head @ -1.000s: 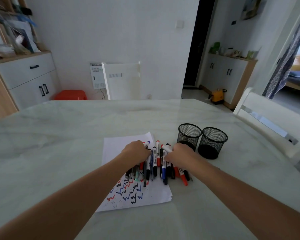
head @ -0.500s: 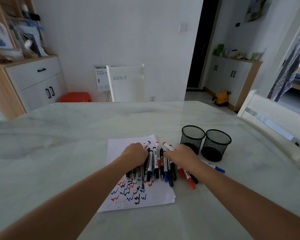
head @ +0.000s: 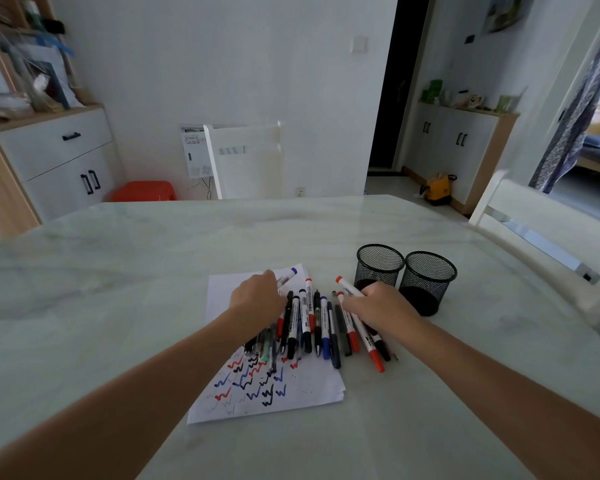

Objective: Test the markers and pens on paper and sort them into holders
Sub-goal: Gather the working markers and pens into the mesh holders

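A pile of markers and pens (head: 312, 323) lies side by side on a white paper sheet (head: 291, 389) covered in red, blue and black squiggles. My left hand (head: 257, 299) rests palm down on the pile's left side, over a blue-capped marker (head: 288, 276). My right hand (head: 378, 304) lies on the pile's right side, fingers around a red-capped marker (head: 347, 286) whose tip points up and away. Two black mesh holders (head: 380, 268) (head: 428, 280) stand just right of the pile; both look empty.
The marble table (head: 118, 306) stretches wide on all sides. A white chair (head: 246, 157) stands at the far edge, another white chair (head: 548, 233) at the right. A cabinet (head: 52, 161) and a red stool (head: 142, 195) sit beyond the table on the left.
Both hands have spread slightly apart over the pile. The red-capped marker under my right hand now sticks out further toward the holders. The blue marker seen right of my forearm is no longer visible.
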